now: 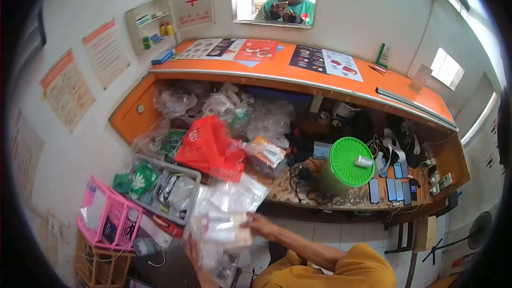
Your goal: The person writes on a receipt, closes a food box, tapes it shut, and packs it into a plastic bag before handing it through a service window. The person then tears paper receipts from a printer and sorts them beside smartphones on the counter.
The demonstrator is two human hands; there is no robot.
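Clear plastic bags (232,194) with whitish packets (224,229) in or on them are held in front of the person's body. My right hand (258,226) is closed at the right edge of the packets. Lower down on the left, my left hand (193,250) is at the side of the plastic; its fingers are mostly hidden by it. Behind the plastic lies a red bag (209,148) on the shelf. Just left is a grey bin (195,186) holding green and clear bags and small items.
A pink basket (109,216) stands on a wooden stool (101,266) at left. A green-lidded container (349,162) and several phones (396,189) are on the worn desk. Above runs an orange counter (266,72) with posters. Another person (285,8) shows in the wall opening.
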